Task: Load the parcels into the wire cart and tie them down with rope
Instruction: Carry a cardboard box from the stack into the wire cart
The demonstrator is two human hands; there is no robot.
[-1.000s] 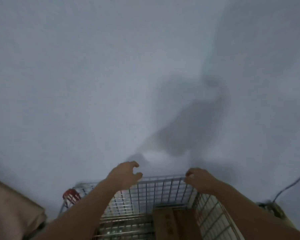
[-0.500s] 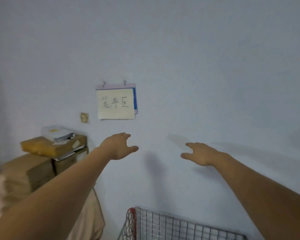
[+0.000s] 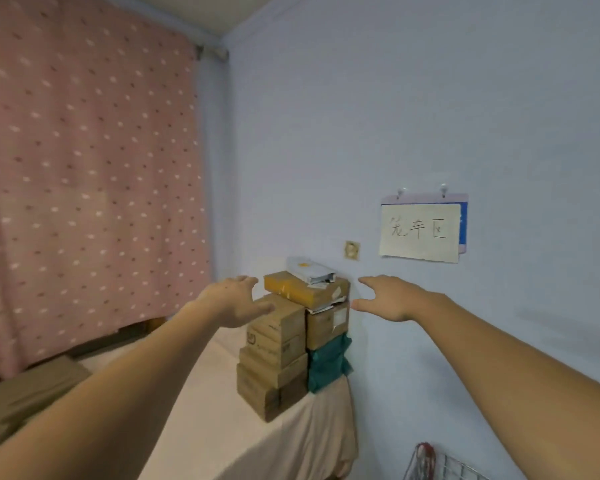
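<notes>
Cardboard parcels stand stacked in the corner on a cloth-covered surface, directly ahead of and between the two outstretched hands. The left hand reaches forward with fingers spread and relaxed, holding nothing; its fingertips overlap the left edge of the stack in the view, though whether they touch it cannot be told. The right hand is likewise spread and empty, just to the right of the stack's top, apart from it.

On top of the stack lies a yellow-brown flat parcel, with a white packet resting on it; flat white items peek out under the yellow-brown one, too blurred to make out. A parcel in teal wrapping sits at the lower right of the stack, against the wall.

Below the right forearm, at the bottom edge, only a corner of the wire cart shows, with something red wound on its corner post; the rest is cut off. Beyond the right hand a handwritten paper sign hangs on the wall. Left of the left hand hangs a pink dotted curtain.
</notes>
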